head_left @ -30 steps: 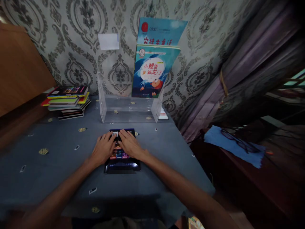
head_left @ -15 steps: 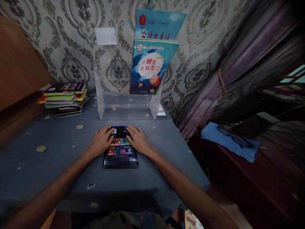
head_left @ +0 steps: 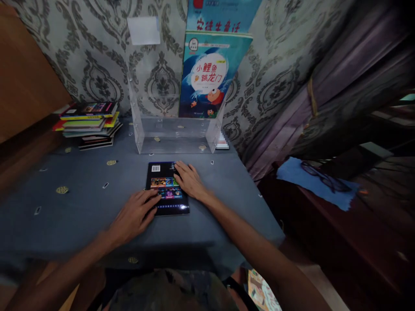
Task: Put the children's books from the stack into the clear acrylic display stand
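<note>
- On the head camera I see a dark book (head_left: 167, 188) lying flat on the grey-blue table (head_left: 81, 203), barcode end pointing away from me, just in front of the clear stand (head_left: 175, 134).
- My left hand (head_left: 134, 216) lies spread and relaxed, its fingertips resting on the book's near left corner and gripping nothing.
- My right hand (head_left: 189, 181) is flat too, palm down, its fingers on the book's right edge and not closed around it.
- Two picture books stand upright in the stand: a blue fish book (head_left: 210, 82) in front and a taller blue book (head_left: 223, 17) behind it.
- A stack of books (head_left: 89, 125) sits at the far left, well apart from my hands.
- Off the table to the right, a blue cloth (head_left: 314, 183) lies on a dark surface.
</note>
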Demonstrator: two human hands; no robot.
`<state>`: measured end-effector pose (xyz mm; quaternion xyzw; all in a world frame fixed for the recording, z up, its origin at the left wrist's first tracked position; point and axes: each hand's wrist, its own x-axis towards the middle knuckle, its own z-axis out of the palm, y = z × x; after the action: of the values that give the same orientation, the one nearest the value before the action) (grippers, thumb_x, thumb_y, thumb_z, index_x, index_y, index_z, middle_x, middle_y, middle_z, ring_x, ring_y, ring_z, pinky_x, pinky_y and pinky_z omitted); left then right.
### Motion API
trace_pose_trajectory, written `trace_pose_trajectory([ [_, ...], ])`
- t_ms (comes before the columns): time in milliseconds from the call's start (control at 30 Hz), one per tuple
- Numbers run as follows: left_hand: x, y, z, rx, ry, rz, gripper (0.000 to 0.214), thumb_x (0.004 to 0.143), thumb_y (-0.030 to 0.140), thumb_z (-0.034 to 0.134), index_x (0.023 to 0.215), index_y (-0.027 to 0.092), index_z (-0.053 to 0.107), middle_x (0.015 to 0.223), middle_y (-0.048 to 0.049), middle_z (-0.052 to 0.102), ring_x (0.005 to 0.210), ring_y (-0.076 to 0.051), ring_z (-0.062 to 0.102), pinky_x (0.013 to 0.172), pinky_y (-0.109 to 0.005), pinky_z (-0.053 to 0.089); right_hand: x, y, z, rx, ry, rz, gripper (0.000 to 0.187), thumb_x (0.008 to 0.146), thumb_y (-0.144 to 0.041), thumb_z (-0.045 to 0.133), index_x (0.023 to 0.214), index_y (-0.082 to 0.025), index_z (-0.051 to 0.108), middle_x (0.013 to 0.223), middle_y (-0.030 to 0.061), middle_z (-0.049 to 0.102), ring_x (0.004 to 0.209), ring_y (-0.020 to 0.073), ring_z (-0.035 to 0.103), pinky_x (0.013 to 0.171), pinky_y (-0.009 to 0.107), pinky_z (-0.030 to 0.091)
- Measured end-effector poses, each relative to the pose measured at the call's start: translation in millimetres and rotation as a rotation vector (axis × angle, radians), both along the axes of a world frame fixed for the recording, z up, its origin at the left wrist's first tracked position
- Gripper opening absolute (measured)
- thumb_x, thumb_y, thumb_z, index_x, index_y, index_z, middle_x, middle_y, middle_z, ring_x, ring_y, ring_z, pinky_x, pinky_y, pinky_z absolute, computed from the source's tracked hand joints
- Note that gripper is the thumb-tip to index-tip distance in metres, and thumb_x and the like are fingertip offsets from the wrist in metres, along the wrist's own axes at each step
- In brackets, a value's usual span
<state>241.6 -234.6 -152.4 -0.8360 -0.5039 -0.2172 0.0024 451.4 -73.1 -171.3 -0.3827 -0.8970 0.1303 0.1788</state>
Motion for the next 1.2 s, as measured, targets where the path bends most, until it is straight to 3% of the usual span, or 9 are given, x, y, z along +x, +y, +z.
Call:
trace_pose_trajectory([
  [167,8,-27,-0.6,0.022,0.034,-0.009,0.036,0.101,0.025,0.048,0.134,0.020,0.061,0.130,-0.0103,0.065,0.119,-0.025,0.060,0.101,-0.046,0.054,-1,1,-0.1,0.004,0.007,-0.001,0.048,0.105,-0.032,0.038,0.148,-0.015,0.048,0.156,0.0150,0.047,0.149,0.0243,0.037,0.123,0.051,0.027],
  [367,9,-27,-4.5,0.086,0.029,-0.009,0.035,0.102,0.018,0.045,0.132,0.021,0.062,0.125,-0.0094,0.067,0.113,-0.023,0.063,0.094,-0.043,0.058,7,-11,1.0,-0.029,0.064,0.010,0.044,0.102,-0.025,0.043,0.143,-0.013,0.055,0.153,0.0167,0.050,0.147,0.0260,0.040,0.122,0.052,0.031],
  [700,8,-27,-8.7,0.109,0.070,0.000,0.034,0.102,0.017,0.043,0.131,0.021,0.062,0.125,-0.0091,0.067,0.114,-0.023,0.062,0.092,-0.041,0.058,62,-108,3.9,0.096,0.109,0.180,0.040,0.104,-0.023,0.042,0.140,-0.016,0.058,0.143,0.0136,0.062,0.141,0.0243,0.050,0.117,0.053,0.042],
  [833,9,-27,-8.4,0.146,0.085,-0.001,0.033,0.101,0.017,0.044,0.129,0.018,0.062,0.124,-0.0105,0.067,0.113,-0.024,0.061,0.092,-0.042,0.058,71,-133,6.0,0.169,0.103,0.211,0.039,0.103,-0.020,0.043,0.139,-0.017,0.060,0.139,0.0119,0.065,0.139,0.0239,0.052,0.114,0.052,0.046],
  [1200,57,-29,-9.7,0.129,0.149,-0.048,0.042,0.093,0.006,0.046,0.132,0.015,0.060,0.127,-0.0146,0.066,0.119,-0.027,0.059,0.102,-0.047,0.049,69,-139,5.7,0.263,0.088,0.203,0.043,0.099,-0.012,0.048,0.140,-0.017,0.058,0.136,0.0124,0.067,0.137,0.0254,0.054,0.109,0.052,0.050],
])
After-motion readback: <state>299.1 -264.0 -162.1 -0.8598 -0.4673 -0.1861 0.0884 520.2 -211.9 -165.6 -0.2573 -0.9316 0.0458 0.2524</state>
